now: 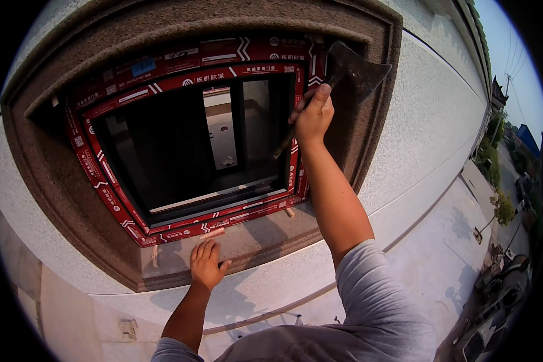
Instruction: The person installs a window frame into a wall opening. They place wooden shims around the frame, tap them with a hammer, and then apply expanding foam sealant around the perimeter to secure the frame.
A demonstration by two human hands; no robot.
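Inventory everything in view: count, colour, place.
window: one, dark and red, centre
surround: one, brown, around window
sill: one, greyish, below window
small pieces: about three, tan, on sill
axe: one, dark, upper right
wall: one, whitish, around surround
paving: one stretch, pale, below
sapling: one, green, right
blue structure: one, far right
clutter: uncountable, dark, lower right
sky: blue, right
sleeves: two, grey, lower edge
left hand: one, bare, on sill
right hand: one, bare, gripping axe

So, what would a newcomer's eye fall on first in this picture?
Probably the broad-bladed axe raised in the right hand, near the top, right of centre. Left of it, the bright red window frame stands within a brown surround. Lower down, the left hand seems to rest on the sill.
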